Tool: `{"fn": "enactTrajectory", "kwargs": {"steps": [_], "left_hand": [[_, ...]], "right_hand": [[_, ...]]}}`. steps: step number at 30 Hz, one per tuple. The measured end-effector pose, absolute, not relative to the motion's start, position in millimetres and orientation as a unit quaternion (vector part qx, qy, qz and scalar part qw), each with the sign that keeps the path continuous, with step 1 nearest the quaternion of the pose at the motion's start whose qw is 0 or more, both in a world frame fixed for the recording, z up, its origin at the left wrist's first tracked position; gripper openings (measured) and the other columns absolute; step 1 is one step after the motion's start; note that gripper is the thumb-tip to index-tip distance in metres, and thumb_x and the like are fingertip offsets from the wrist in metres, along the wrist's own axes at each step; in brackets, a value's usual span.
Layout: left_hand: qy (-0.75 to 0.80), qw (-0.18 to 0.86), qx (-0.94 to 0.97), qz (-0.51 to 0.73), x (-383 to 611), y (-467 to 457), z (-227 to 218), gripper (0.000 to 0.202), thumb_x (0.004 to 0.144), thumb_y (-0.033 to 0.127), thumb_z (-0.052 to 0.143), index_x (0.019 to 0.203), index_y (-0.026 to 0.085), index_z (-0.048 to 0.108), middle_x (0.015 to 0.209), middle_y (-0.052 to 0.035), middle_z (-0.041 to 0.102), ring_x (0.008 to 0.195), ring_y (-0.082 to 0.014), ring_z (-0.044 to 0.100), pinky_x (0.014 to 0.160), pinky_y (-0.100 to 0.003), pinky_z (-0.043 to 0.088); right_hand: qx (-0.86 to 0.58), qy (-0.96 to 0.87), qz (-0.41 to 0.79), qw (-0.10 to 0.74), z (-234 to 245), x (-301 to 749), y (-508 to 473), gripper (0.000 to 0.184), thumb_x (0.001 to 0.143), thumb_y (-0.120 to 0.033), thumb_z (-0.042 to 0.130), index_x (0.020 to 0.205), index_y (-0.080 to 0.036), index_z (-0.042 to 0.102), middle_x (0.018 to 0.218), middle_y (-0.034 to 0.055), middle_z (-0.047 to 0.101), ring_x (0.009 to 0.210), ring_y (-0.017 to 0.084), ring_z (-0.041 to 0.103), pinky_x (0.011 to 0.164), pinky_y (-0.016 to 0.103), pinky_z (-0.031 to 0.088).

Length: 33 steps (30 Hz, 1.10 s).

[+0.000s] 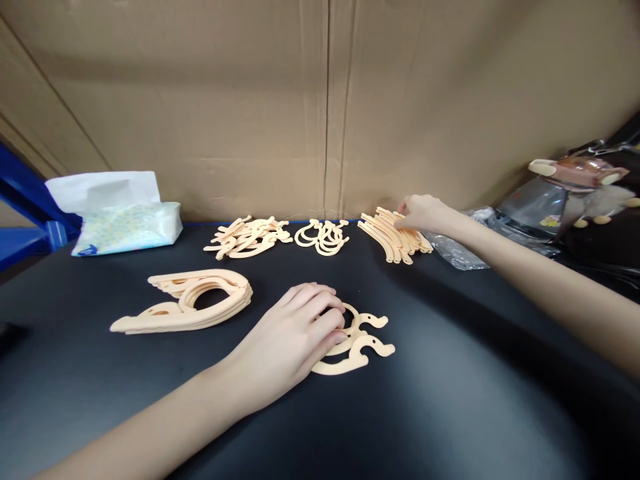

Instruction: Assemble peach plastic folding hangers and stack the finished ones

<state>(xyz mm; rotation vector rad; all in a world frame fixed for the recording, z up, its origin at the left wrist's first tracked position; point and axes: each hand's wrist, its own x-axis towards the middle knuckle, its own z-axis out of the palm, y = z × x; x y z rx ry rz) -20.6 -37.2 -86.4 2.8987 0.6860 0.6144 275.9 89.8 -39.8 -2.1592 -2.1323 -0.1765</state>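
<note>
My left hand (300,330) lies over a partly assembled beige plastic folding hanger (360,360) at the middle of the black table. Its fingers are curled onto the hanger's ring, and the fingers hide some of it; two hooked, holed ends stick out to the right. My right hand (423,212) reaches to the back right, fingertips pinched at the pile of long curved hanger arms (387,240). The fingers seem to be on one arm, though the contact is partly hidden. A stack of folded beige hangers (225,313) lies left of my left hand.
Along the back lie a heap of shorter hanger pieces (245,240) and several curved hooks (325,239). A tissue pack (130,227) stands at the back left. Clear plastic wrap (463,257) and a transparent bag with animal ears (535,200) are at right. Cardboard (250,100) walls the back.
</note>
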Motion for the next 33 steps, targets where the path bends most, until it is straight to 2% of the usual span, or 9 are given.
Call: {"fn": "enactTrajectory", "kwargs": {"steps": [8, 15, 22, 25, 29, 31, 33], "left_hand": [[0.227, 0.054, 0.952, 0.196, -22, -37, -88, 0.018, 0.102, 0.023, 0.039, 0.094, 0.018, 0.055, 0.105, -0.0052, 0.060, 0.113, -0.0228, 0.050, 0.099, -0.040, 0.038], [0.226, 0.057, 0.953, 0.193, -21, -37, -87, 0.018, 0.102, 0.023, 0.039, 0.095, 0.018, 0.054, 0.105, -0.0050, 0.060, 0.111, -0.0226, 0.050, 0.098, -0.040, 0.038], [0.227, 0.062, 0.953, 0.191, -21, -37, -86, 0.017, 0.102, 0.023, 0.039, 0.095, 0.019, 0.054, 0.106, -0.0050, 0.060, 0.111, -0.0225, 0.050, 0.098, -0.040, 0.037], [0.226, 0.079, 0.951, 0.193, -22, -38, -86, 0.016, 0.101, 0.024, 0.042, 0.093, 0.019, 0.055, 0.104, -0.0038, 0.060, 0.111, -0.0213, 0.051, 0.101, -0.039, 0.035], [0.210, 0.100, 0.950, 0.209, -22, -41, -83, 0.008, 0.097, 0.020, 0.048, 0.093, 0.020, 0.055, 0.104, -0.0018, 0.061, 0.109, -0.0189, 0.052, 0.104, -0.036, 0.033], [0.199, 0.099, 0.949, 0.223, -22, -44, -82, 0.005, 0.095, 0.018, 0.050, 0.094, 0.019, 0.055, 0.106, -0.0022, 0.062, 0.110, -0.0186, 0.052, 0.103, -0.035, 0.034], [0.199, 0.075, 0.945, 0.250, -22, -46, -81, 0.008, 0.093, 0.017, 0.051, 0.099, 0.018, 0.056, 0.114, -0.0049, 0.060, 0.114, -0.0197, 0.050, 0.101, -0.034, 0.035]], "right_hand": [[-0.727, -0.686, -0.011, -0.023, -35, 268, 102, 0.022, 0.075, -0.023, 0.061, 0.093, -0.012, 0.070, 0.083, 0.0107, 0.070, 0.073, 0.021, 0.064, 0.057, 0.028, 0.042], [-0.721, -0.690, -0.034, -0.058, -29, 256, 99, 0.028, 0.072, -0.014, 0.061, 0.098, -0.010, 0.070, 0.090, 0.0148, 0.072, 0.079, 0.024, 0.065, 0.059, 0.029, 0.043], [-0.706, -0.703, -0.074, -0.036, -29, 247, 93, 0.023, 0.072, -0.014, 0.063, 0.093, -0.006, 0.071, 0.086, 0.0188, 0.071, 0.078, 0.028, 0.065, 0.060, 0.032, 0.041], [-0.699, -0.710, -0.083, 0.007, -18, 249, 87, 0.024, 0.075, -0.020, 0.063, 0.096, -0.009, 0.070, 0.087, 0.0166, 0.071, 0.076, 0.027, 0.064, 0.058, 0.032, 0.040], [-0.653, -0.752, -0.063, 0.065, -5, 240, 63, 0.026, 0.077, -0.025, 0.061, 0.101, -0.018, 0.068, 0.090, 0.0062, 0.071, 0.076, 0.020, 0.063, 0.060, 0.028, 0.040], [-0.600, -0.793, 0.021, 0.101, -8, 228, 43, 0.026, 0.074, -0.021, 0.062, 0.099, -0.018, 0.068, 0.083, 0.0034, 0.071, 0.072, 0.018, 0.063, 0.058, 0.026, 0.040], [-0.556, -0.816, 0.134, 0.081, -18, 213, 20, 0.032, 0.070, -0.016, 0.062, 0.102, -0.018, 0.067, 0.075, 0.0002, 0.069, 0.066, 0.016, 0.062, 0.055, 0.025, 0.040]]}}
